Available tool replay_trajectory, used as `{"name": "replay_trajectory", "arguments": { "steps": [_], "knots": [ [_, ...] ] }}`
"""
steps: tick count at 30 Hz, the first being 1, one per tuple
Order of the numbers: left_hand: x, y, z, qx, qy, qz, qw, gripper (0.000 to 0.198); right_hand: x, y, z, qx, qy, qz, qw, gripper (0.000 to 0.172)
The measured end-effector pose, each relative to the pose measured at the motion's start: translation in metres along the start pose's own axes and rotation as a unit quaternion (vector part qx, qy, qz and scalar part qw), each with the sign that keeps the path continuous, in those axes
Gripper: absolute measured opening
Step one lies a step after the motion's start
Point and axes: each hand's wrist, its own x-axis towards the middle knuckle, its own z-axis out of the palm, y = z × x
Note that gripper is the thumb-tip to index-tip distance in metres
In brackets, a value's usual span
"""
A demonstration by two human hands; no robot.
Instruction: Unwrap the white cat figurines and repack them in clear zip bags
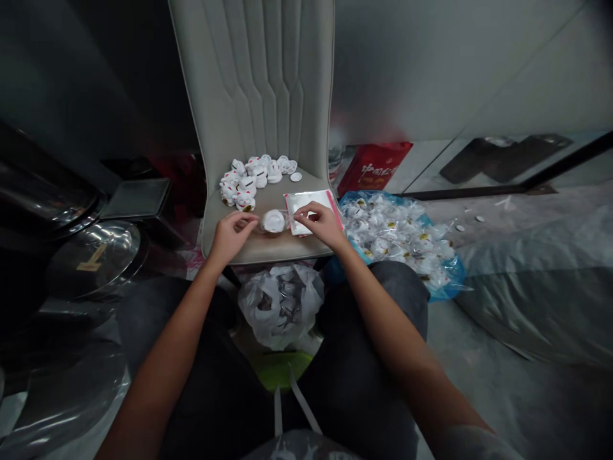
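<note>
The hands are apart above a cream upholstered chair seat (268,250). The left hand (234,235) is loosely curled just beside a small white ceramic figurine (274,221) and shows nothing in its grip. The right hand (322,225) lies on a flat clear-wrapped white packet with a pink edge (306,207); whether it grips it, I cannot tell. Behind them, red-marked white figurines (242,182) lie heaped on the seat. To the right, a blue plastic bag (453,278) holds many wrapped figurines, and a white plastic bag (280,306) sits below the seat.
</note>
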Motion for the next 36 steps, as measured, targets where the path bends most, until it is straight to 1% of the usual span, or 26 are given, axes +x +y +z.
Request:
{"name": "replay_trajectory", "arguments": {
  "steps": [2,4,7,11,14,17,19,21,25,28,34,36],
  "knots": [
    [0.002,0.001,-0.002,-0.042,0.016,-0.043,0.998,0.024,-0.002,-0.006,-0.002,0.056,-0.004,0.026,0.998,0.028],
    [0.003,0.002,-0.002,-0.083,0.018,-0.087,0.993,0.029,-0.006,-0.011,-0.004,0.082,-0.007,0.048,0.995,0.032],
    [0.004,0.002,0.0,-0.128,0.017,-0.123,0.984,0.038,-0.01,-0.015,-0.008,0.071,0.003,0.059,0.996,0.037],
    [0.004,0.002,0.005,-0.158,0.027,-0.143,0.977,0.044,-0.015,-0.021,-0.012,0.024,0.034,0.031,0.999,0.038],
    [0.004,0.002,0.01,-0.165,0.031,-0.152,0.974,0.043,-0.018,-0.022,-0.013,0.012,0.038,0.022,0.999,0.036],
    [0.006,0.002,0.013,-0.165,0.031,-0.15,0.974,0.039,-0.018,-0.019,-0.008,0.042,0.039,0.062,0.996,0.035],
    [0.007,0.003,0.015,-0.168,0.031,-0.144,0.975,0.037,-0.016,-0.016,-0.002,0.068,0.048,0.093,0.992,0.04],
    [0.007,0.002,0.015,-0.17,0.03,-0.139,0.975,0.037,-0.013,-0.015,0.005,0.093,0.052,0.105,0.989,0.042],
    [0.007,0.0,0.015,-0.163,0.027,-0.145,0.976,0.037,-0.009,-0.019,0.013,0.123,0.054,0.101,0.986,0.035],
    [0.006,-0.002,0.014,-0.158,0.027,-0.141,0.977,0.037,-0.008,-0.023,0.015,0.121,0.059,0.089,0.987,0.031],
    [0.004,-0.002,0.012,-0.136,0.026,-0.136,0.981,0.037,-0.004,-0.026,0.021,0.132,0.063,0.1,0.984,0.037],
    [0.002,-0.001,0.013,-0.134,0.028,-0.136,0.981,0.038,-0.001,-0.028,0.024,0.142,0.06,0.104,0.983,0.035]
  ]
}}
